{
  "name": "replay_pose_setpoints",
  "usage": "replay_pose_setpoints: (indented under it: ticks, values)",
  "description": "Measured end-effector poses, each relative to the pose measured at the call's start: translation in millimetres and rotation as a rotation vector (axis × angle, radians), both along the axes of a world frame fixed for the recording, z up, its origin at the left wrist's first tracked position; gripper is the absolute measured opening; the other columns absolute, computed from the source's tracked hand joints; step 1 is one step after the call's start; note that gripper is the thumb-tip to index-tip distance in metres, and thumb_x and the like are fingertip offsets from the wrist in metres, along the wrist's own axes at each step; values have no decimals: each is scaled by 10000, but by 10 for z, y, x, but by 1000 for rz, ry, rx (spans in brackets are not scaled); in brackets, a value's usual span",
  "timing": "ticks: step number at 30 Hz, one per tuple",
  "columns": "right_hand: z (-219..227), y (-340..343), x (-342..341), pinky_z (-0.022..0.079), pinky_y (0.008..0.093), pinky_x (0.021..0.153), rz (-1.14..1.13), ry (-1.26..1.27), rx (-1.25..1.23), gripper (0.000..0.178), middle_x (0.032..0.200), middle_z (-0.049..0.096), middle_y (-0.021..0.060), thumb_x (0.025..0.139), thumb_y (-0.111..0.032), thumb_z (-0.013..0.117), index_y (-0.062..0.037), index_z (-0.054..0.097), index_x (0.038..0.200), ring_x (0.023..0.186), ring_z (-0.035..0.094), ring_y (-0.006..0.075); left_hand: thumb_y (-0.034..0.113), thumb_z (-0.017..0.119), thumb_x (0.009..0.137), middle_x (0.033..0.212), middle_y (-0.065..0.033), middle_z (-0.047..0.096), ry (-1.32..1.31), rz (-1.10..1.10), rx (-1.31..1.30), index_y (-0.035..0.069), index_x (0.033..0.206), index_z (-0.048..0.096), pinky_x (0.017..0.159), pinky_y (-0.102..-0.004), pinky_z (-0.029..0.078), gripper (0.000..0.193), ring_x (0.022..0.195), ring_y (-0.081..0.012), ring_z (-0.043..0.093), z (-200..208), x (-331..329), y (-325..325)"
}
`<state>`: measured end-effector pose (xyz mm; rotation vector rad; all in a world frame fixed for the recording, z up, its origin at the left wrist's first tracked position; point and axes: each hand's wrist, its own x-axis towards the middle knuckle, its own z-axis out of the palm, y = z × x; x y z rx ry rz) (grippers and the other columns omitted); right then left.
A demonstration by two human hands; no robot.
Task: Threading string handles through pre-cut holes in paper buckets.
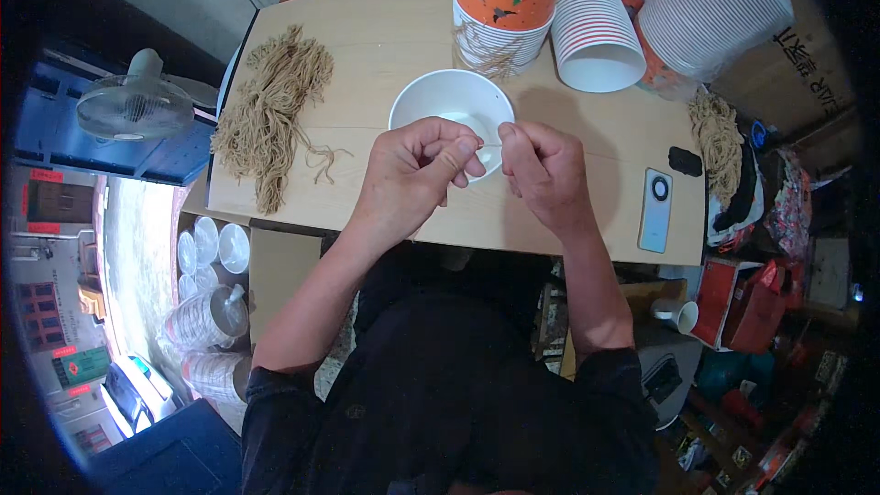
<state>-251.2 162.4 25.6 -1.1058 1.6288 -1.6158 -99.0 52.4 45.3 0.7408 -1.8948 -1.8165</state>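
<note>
Above a white paper tub (431,96), both of my hands are closed in pinches, close together. My left hand (412,170) has thumb and index fingertip pressed together, palm partly turned up. Thumb against curled fingers, my right hand (553,170) sits just right of it. A thin strand (491,145) seems to run between the two pinches; its ends are hidden in the fingers. The tub stands open on the table behind the hands, which cover part of its near rim. A bundle of tan cords (275,110) lies at the table's left.
Stacked tubs with an orange printed tub (511,0) on top stand at the back, cords hanging off them. Beside them lies a white tub stack (598,41). A phone (654,211) rests near the right edge. At far left is a fan (137,108).
</note>
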Motion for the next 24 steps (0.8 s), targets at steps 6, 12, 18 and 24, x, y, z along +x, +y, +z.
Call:
replay_pose_setpoints:
  ticks: [6,12,18,24]
  values:
    - [-47,10,-93,381,240,477,32,43,-6,365,602,515,-20,1037,-205,553,-33,572,715,518,475,49,260,658,1009,879,-36,728,1,-120,236,-3,1114,711,505,-204,474,289,668,-57,597,90,-90,-24]
    - [-74,-9,-136,367,240,476,29,39,5,373,604,510,-24,1039,-210,548,-41,561,707,520,465,44,219,695,980,808,-26,713,-117,-116,136,-2,1051,740,486,-202,454,236,645,-51,585,34,-124,-87]
    - [-208,-98,-256,396,270,508,27,-104,84,360,610,527,2,1025,-224,565,-22,582,728,551,486,67,210,709,972,795,-15,707,-167,-28,15,15,1026,737,478,-190,445,205,632,-26,576,-96,-206,-177]
    - [-592,-149,-550,460,311,593,-244,-64,100,298,694,604,55,1000,-227,587,1,627,812,648,582,121,183,707,937,738,-29,700,-154,58,22,-26,926,739,475,-218,446,211,616,-43,588,-310,-314,-351]
